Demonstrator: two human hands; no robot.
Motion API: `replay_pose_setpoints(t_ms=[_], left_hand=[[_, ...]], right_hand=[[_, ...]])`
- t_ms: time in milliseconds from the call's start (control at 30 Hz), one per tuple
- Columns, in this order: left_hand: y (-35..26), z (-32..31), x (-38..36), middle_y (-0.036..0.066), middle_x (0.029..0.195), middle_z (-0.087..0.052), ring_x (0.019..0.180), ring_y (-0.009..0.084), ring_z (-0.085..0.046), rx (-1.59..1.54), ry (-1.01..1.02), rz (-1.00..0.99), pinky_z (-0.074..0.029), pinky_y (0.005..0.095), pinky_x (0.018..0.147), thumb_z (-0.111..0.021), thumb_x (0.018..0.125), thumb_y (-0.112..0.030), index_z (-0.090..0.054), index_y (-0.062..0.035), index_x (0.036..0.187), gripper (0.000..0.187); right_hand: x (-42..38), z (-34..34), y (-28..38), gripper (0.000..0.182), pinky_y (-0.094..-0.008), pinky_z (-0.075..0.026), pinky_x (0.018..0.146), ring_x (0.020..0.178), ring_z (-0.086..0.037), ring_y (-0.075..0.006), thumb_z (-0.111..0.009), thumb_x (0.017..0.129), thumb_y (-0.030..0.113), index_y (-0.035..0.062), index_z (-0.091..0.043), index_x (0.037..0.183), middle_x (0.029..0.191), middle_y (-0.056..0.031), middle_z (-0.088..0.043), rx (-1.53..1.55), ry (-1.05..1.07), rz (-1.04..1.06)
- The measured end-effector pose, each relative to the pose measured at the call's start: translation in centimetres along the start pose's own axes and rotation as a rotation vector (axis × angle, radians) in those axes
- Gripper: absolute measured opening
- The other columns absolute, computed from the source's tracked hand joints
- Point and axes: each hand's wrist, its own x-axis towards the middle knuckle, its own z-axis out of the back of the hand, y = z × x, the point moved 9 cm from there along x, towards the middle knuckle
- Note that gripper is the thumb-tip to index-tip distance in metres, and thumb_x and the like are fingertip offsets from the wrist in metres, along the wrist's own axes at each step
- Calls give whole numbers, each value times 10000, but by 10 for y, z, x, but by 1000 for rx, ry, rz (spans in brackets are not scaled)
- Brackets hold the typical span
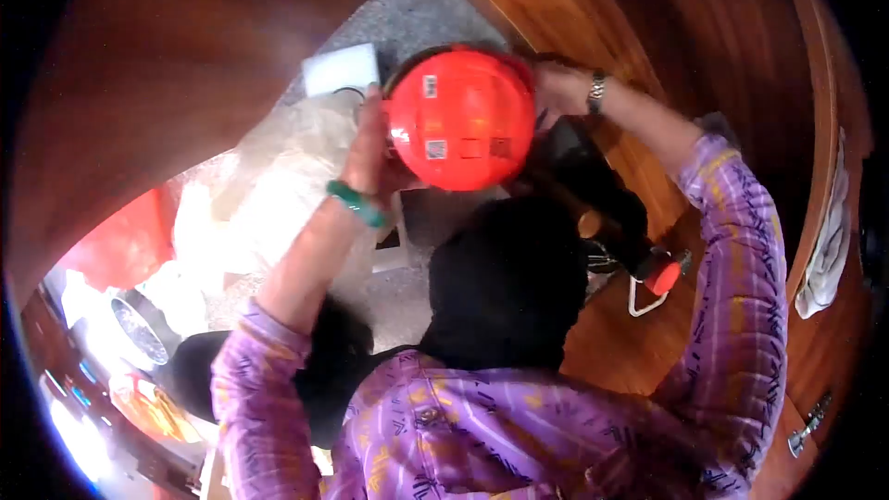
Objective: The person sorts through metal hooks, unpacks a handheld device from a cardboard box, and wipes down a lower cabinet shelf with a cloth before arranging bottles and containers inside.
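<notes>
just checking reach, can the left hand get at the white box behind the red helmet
Probably yes. The left hand grips the red helmet's edge, and the white box sits just past its fingertips with nothing between. It would have to let go of the helmet first, leaving the right hand holding it.

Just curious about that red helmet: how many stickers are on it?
3 on the helmet that show: one sticker near the top left, one lower left, one lower right. Others may be hidden on its far side or under the hands.
</notes>
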Motion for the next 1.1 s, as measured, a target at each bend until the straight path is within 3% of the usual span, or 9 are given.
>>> replay_pose_setpoints(t_ms=[233,333,400,533,667,767,833,933,1100], left_hand=[[-22,-20,3,110,1238,-507,1115,247,-504,-96,186,-57,-396,397,958,-312,880,-584,-406,-54,1280,671],[-26,-12,7,107,1231,-509,1055,280,-546,21,194,-2,-502,493,774,-326,834,-644,-372,-124,1309,706],[-33,-14,8,105,1229,-511,1018,283,-566,47,176,0,-520,493,710,-333,825,-644,-377,-145,1303,692],[-48,-29,8,98,1203,-528,918,280,-612,71,153,-43,-552,459,611,-349,809,-622,-398,-175,1281,652],[-56,-27,18,102,1207,-522,940,306,-598,74,166,-104,-536,513,610,-362,799,-607,-407,-162,1276,654],[-61,-27,22,86,1156,-550,977,275,-569,31,133,-160,-512,488,727,-347,829,-559,-459,-144,1225,585],[-74,-33,19,72,1202,-529,1116,228,-482,-134,116,-318,-384,383,957,-410,859,-436,-477,-100,1220,498],[-77,-38,12,72,1177,-544,1092,225,-499,-181,49,-374,-419,384,917,-413,853,-455,-492,-102,1205,505],[-65,-48,21,124,1315,-395,1124,353,-471,-163,340,-287,-470,557,814,-418,841,-541,-343,-154,1308,611]], right_hand=[[22,-26,52,662,-395,-402,947,1145,-485,-198,-423,821,633,105,-512,1210,1252,-77,-514,468,62,251],[28,-22,64,502,-369,-409,958,1111,-502,-167,-467,887,446,87,-468,1238,1248,-64,-512,558,280,293],[37,2,67,493,-375,-408,958,1116,-499,-167,-463,891,435,84,-469,1237,1246,-64,-513,490,195,287],[32,11,101,483,-360,-407,961,1109,-505,-163,-463,898,413,88,-449,1254,1239,-59,-519,518,532,497],[22,21,114,532,-388,-384,983,1159,-468,-174,-493,880,420,133,-386,1315,1280,-53,-482,362,-17,304],[27,38,139,495,-377,-423,938,1127,-486,-185,-487,891,393,135,-392,1303,1252,-49,-493,199,-11,533],[27,46,149,474,-370,-428,917,1098,-492,-182,-486,891,388,129,-404,1279,1218,-49,-499,94,-74,543],[24,53,155,443,-359,-435,887,1055,-501,-177,-485,892,380,119,-422,1244,1168,-48,-509,-23,-158,531],[28,73,151,396,-342,-447,836,982,-517,-168,-482,894,368,102,-451,1186,1083,-47,-524,-175,-285,470]])
